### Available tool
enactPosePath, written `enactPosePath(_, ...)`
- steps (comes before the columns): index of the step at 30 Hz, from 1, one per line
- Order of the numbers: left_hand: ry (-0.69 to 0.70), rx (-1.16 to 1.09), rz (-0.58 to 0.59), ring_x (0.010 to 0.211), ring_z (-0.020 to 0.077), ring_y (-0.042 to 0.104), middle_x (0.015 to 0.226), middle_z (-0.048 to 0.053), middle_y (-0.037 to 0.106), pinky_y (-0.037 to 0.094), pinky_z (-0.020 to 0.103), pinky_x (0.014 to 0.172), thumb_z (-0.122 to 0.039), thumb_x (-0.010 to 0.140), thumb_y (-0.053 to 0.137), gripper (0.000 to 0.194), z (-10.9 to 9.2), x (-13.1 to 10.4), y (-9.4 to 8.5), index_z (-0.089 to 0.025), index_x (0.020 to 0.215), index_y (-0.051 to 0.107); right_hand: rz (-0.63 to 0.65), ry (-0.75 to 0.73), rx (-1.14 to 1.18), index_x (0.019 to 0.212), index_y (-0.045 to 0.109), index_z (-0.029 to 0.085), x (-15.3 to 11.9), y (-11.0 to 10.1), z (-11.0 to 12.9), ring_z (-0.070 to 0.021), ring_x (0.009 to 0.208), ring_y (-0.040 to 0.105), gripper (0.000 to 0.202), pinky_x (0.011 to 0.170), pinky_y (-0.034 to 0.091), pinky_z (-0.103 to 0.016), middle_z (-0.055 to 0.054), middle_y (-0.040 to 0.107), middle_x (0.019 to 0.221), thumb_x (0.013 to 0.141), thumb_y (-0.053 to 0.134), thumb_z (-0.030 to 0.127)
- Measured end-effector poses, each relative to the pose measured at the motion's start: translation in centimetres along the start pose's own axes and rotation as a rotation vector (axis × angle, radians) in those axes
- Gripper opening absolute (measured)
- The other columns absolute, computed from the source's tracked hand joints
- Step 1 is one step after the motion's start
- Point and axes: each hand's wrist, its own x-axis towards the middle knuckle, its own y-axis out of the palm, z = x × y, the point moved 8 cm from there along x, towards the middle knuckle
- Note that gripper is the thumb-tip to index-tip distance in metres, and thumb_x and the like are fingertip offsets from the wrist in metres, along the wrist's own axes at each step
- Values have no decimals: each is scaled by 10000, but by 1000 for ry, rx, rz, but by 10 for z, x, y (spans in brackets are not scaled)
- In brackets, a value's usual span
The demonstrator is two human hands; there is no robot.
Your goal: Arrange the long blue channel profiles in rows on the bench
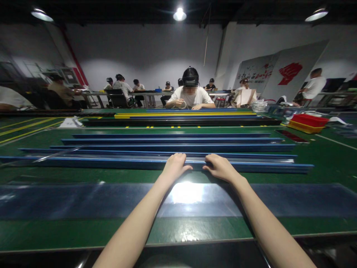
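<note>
Both hands rest at the nearest long blue channel [262, 167], which runs left to right across the green table [111, 234]. My left hand [176, 164] has its fingers curled over the channel, with the thumb pointing right along its near side. A short gap away, my right hand [219, 166] curls over the same channel, thumb pointing left. The fingertips of both are hidden inside it. Between the channel and the table's front edge lies a wide clear plastic strip [125, 201], flat and shiny.
Further blue channels [173, 147] lie parallel beyond. Behind them are black strips [181, 122] and yellow strips [122, 115]. A person [205, 97] sits across the table, both hands near a thin cord. Red and yellow trays [308, 123] stand at the right.
</note>
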Motion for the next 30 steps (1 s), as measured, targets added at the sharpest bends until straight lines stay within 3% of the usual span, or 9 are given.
enactPosePath(14,-36,-18,34,869,201,556,861,48,615,411,268,685,-440,728,628,290,1,-1,-1,-177,784,522,-33,14,4,795,568,190,-2,-6,1,-153,762,532,128,596,297,-227,-33,604,820,784,541,314)
enactPosePath(23,-21,-6,29,864,200,555,851,46,611,410,269,687,-454,736,614,292,1,-2,0,-180,782,526,-66,51,-60,734,537,197,-4,-12,-6,-161,734,531,258,571,279,-234,-31,603,784,772,535,452)
enactPosePath(30,-20,0,10,862,206,555,847,51,609,414,274,690,-461,728,619,303,2,-1,2,-177,781,529,-66,81,-50,713,521,196,-3,-12,-9,-156,713,521,267,567,279,-233,-22,591,763,749,558,459)
